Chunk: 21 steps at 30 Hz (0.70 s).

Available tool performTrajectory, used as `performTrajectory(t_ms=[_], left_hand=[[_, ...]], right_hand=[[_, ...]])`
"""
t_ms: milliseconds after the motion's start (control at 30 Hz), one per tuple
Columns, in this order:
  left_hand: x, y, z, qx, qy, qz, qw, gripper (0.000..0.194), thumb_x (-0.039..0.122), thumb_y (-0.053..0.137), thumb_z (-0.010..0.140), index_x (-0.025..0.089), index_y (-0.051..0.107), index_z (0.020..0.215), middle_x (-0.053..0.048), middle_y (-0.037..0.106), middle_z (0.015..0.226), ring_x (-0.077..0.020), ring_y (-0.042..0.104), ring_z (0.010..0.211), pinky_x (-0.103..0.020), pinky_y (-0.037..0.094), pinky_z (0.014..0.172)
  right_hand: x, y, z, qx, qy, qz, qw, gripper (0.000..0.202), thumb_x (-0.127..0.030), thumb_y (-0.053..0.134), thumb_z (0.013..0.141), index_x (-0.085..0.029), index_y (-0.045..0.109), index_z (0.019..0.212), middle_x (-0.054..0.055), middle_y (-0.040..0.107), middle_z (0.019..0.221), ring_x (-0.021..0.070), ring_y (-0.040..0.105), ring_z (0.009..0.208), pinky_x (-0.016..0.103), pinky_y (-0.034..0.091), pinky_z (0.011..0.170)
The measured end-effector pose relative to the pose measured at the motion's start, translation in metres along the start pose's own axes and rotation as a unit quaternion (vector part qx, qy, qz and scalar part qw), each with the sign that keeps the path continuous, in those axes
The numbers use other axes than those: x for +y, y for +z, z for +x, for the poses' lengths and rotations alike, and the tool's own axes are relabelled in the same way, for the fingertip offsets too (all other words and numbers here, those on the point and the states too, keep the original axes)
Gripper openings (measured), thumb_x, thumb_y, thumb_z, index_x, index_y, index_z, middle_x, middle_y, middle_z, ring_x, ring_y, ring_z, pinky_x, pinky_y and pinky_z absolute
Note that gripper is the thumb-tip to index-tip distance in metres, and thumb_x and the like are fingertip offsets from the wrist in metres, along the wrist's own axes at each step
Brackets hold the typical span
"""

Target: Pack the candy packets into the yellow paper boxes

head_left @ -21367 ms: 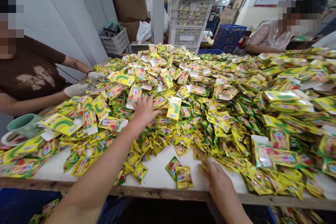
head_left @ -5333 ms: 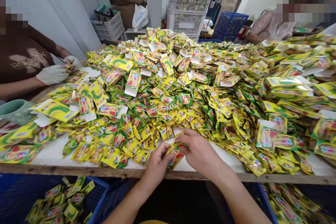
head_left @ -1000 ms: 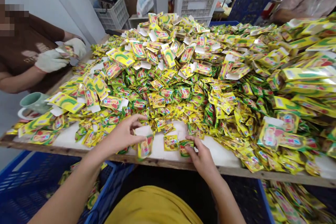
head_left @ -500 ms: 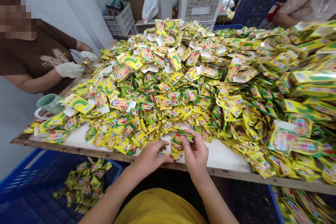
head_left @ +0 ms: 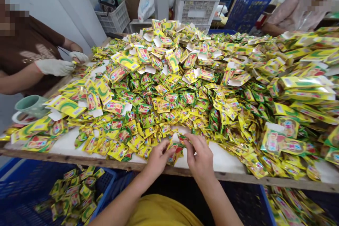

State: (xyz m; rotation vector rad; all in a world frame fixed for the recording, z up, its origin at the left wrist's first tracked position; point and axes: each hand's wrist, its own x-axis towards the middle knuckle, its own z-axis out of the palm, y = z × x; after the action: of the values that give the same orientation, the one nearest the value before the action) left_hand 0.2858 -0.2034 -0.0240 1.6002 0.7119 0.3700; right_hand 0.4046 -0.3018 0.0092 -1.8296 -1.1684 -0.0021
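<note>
At the table's front edge, my left hand (head_left: 158, 159) is closed on a small yellow-and-green printed carton (head_left: 175, 152). White inner card shows at the carton's raised upper end. My right hand (head_left: 200, 153) pinches a small green packet (head_left: 182, 139) at that end, its fingertips close to the carton's rim. How far the packet sits inside the carton I cannot tell. Just beyond both hands lies a broad heap of yellow and green sachets (head_left: 164, 105). Flattened and open-flapped printed cartons (head_left: 173, 60) lie on top of the heap.
A wooden-edged white table (head_left: 227, 159) bears the heap. On the left stand a green mug (head_left: 31, 106) and a person with gloved hands (head_left: 54, 67). Below the edge, a blue crate (head_left: 16, 190) holds filled cartons; another blue crate (head_left: 268, 204) is at right. Another person (head_left: 286, 12) is behind.
My left hand, with fingers apart before, has closed on the carton, which is now lifted and tilted. My right hand has brought the green packet to its upper end. The view has shifted slightly.
</note>
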Motion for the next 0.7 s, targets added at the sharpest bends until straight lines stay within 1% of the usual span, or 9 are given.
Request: performTrajectory(t_ms=[100, 167, 200, 267, 367, 433, 533, 600, 700], left_hand=[[-0.002, -0.002, -0.008, 0.007, -0.007, 0.0, 1.0, 0.032, 0.05, 0.058, 0.083, 0.018, 0.06, 0.08, 0.001, 0.055, 0.07, -0.0161, 0.048, 0.068, -0.024, 0.036, 0.062], [0.001, -0.004, -0.009, 0.001, -0.003, 0.001, 1.0, 0.031, 0.048, 0.061, 0.081, 0.018, 0.059, 0.078, 0.002, 0.052, 0.069, -0.0151, 0.046, 0.067, -0.024, 0.035, 0.061], [0.002, -0.004, -0.009, -0.009, 0.001, -0.002, 1.0, 0.03, 0.047, 0.063, 0.08, 0.018, 0.059, 0.078, 0.003, 0.051, 0.068, -0.0144, 0.045, 0.067, -0.023, 0.034, 0.06], [0.005, -0.006, -0.007, -0.044, 0.009, -0.015, 0.999, 0.027, 0.043, 0.065, 0.079, 0.017, 0.059, 0.078, 0.004, 0.048, 0.067, -0.013, 0.042, 0.065, -0.023, 0.032, 0.059], [0.006, -0.007, -0.007, -0.081, 0.004, -0.032, 0.996, 0.024, 0.038, 0.066, 0.079, 0.015, 0.06, 0.077, 0.005, 0.046, 0.065, -0.0118, 0.041, 0.063, -0.022, 0.032, 0.058], [0.006, -0.007, -0.008, -0.073, 0.004, -0.042, 0.996, 0.022, 0.036, 0.069, 0.077, 0.015, 0.063, 0.081, 0.003, 0.053, 0.069, -0.013, 0.046, 0.066, -0.023, 0.036, 0.061], [0.005, -0.004, -0.007, -0.04, 0.017, -0.082, 0.996, 0.029, 0.03, 0.074, 0.072, 0.016, 0.065, 0.096, -0.003, 0.064, 0.09, -0.0182, 0.055, 0.084, -0.027, 0.044, 0.076], [0.005, 0.0, -0.006, -0.016, 0.005, -0.118, 0.993, 0.032, 0.029, 0.074, 0.071, 0.015, 0.064, 0.098, -0.004, 0.066, 0.094, -0.0195, 0.057, 0.086, -0.028, 0.045, 0.078], [0.004, 0.002, -0.005, -0.007, -0.032, -0.147, 0.989, 0.031, 0.03, 0.076, 0.069, 0.015, 0.064, 0.093, -0.002, 0.066, 0.086, -0.0177, 0.058, 0.078, -0.027, 0.046, 0.074]], right_hand=[[-0.003, -0.01, 0.009, -0.111, -0.035, -0.061, 0.991, 0.026, -0.008, 0.044, 0.089, -0.021, 0.061, 0.104, 0.009, 0.064, 0.097, 0.0229, 0.058, 0.092, 0.036, 0.049, 0.08], [-0.009, -0.022, 0.019, -0.208, -0.062, -0.094, 0.972, 0.03, -0.001, 0.044, 0.084, -0.02, 0.063, 0.098, 0.009, 0.064, 0.092, 0.0233, 0.058, 0.089, 0.036, 0.048, 0.076], [-0.012, -0.027, 0.024, -0.249, -0.073, -0.098, 0.961, 0.031, 0.0, 0.045, 0.082, -0.021, 0.063, 0.096, 0.008, 0.064, 0.09, 0.0232, 0.058, 0.087, 0.035, 0.048, 0.074], [-0.015, -0.032, 0.032, -0.295, -0.082, -0.084, 0.948, 0.031, 0.0, 0.049, 0.08, -0.022, 0.063, 0.098, 0.006, 0.065, 0.088, 0.0222, 0.059, 0.086, 0.033, 0.048, 0.074], [-0.013, -0.026, 0.035, -0.271, -0.073, -0.064, 0.958, 0.026, -0.006, 0.054, 0.083, -0.021, 0.059, 0.104, 0.005, 0.065, 0.088, 0.0215, 0.061, 0.084, 0.032, 0.048, 0.073], [-0.011, -0.015, 0.03, -0.223, -0.086, -0.069, 0.968, 0.018, -0.01, 0.052, 0.087, -0.02, 0.058, 0.101, 0.007, 0.064, 0.087, 0.0222, 0.06, 0.083, 0.033, 0.048, 0.072], [-0.012, -0.002, 0.022, -0.188, -0.124, -0.043, 0.973, 0.013, -0.014, 0.05, 0.092, -0.019, 0.058, 0.099, 0.007, 0.064, 0.087, 0.0227, 0.06, 0.085, 0.035, 0.049, 0.074], [-0.016, -0.001, 0.021, -0.199, -0.118, -0.013, 0.973, 0.015, -0.014, 0.05, 0.092, -0.02, 0.058, 0.104, 0.007, 0.064, 0.091, 0.022, 0.061, 0.088, 0.034, 0.05, 0.076], [-0.021, -0.008, 0.024, -0.26, -0.091, 0.008, 0.961, 0.027, -0.01, 0.047, 0.091, -0.023, 0.055, 0.114, 0.007, 0.062, 0.103, 0.0202, 0.061, 0.094, 0.033, 0.051, 0.079]])
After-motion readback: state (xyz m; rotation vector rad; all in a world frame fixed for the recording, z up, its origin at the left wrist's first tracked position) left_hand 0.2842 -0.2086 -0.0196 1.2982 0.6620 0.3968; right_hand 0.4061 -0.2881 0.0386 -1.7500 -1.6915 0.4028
